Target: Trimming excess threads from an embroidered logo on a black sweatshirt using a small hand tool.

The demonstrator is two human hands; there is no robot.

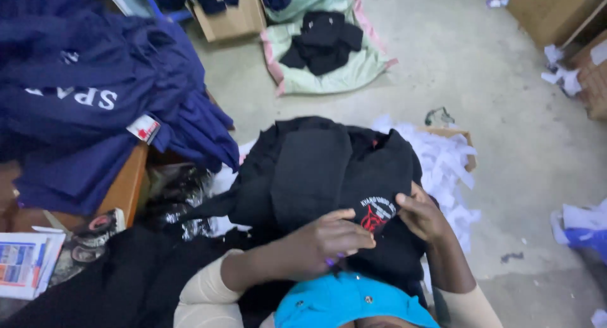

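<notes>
- I have a black garment (316, 170) bunched in front of me, and I judge I am at the step of checking its small printed emblem (377, 213), white lettering over a red mark, which sits right between my two hands.
- My left hand (329, 239) lies over the cloth just beside the emblem, fingers curled together and pinching the fabric at its edge.
- My right hand (422, 215) grips the same garment on the emblem's other side, fingers closed on a fold.
- The next move, as I judge it, calls for pulling the cloth flat between both hands without losing the pinch, since the fabric is soft and slumps in thick folds.
- The garment is plain black, heavy-looking, and doubled over itself beyond my hands; it rests above a box of white paper scraps (446, 160).
- Far to the left of my left hand, navy garments (95, 94) are heaped on a wooden counter (126, 185).
- Well beyond my hands, more black clothing (322, 40) lies on a pale green sheet (354, 72) on the floor (506, 113).
</notes>
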